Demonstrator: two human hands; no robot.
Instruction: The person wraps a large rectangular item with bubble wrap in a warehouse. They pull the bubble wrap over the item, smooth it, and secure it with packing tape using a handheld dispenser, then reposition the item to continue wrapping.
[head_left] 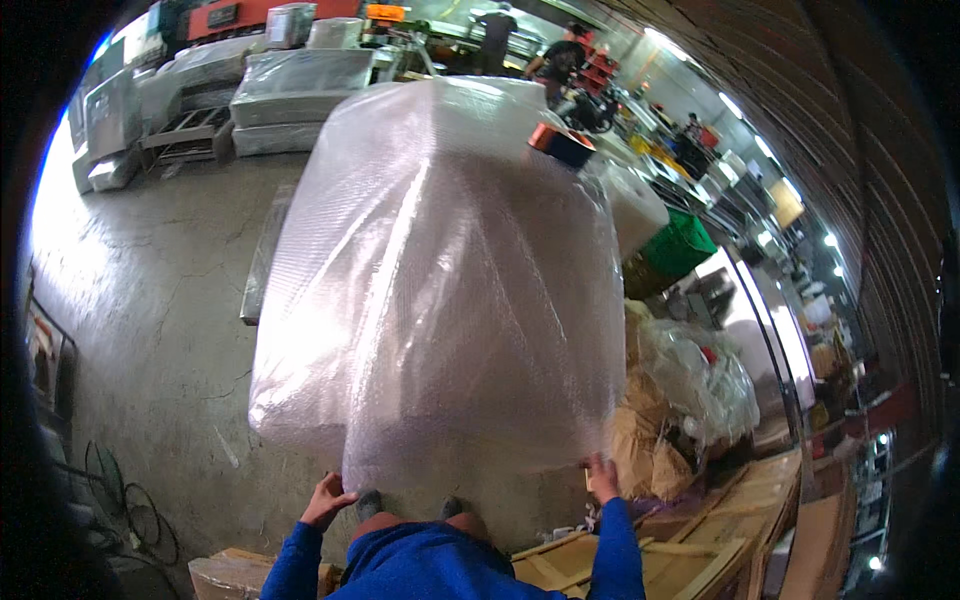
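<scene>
Holding out a sheet of bubble wrap (450, 290), a worker in blue sleeves (618, 555) stands at the near side of a bulky form draped beneath it, above the concrete floor (180, 300). The left grip (327, 500) pinches the near edge; the right grip (603, 480) meets the opposite corner, though how tightly it closes cannot be told. An orange-and-dark object (562, 146) rests on top at the far right. Covering appears to be the step in hand; the next move likely calls for an even pull from both sides.
</scene>
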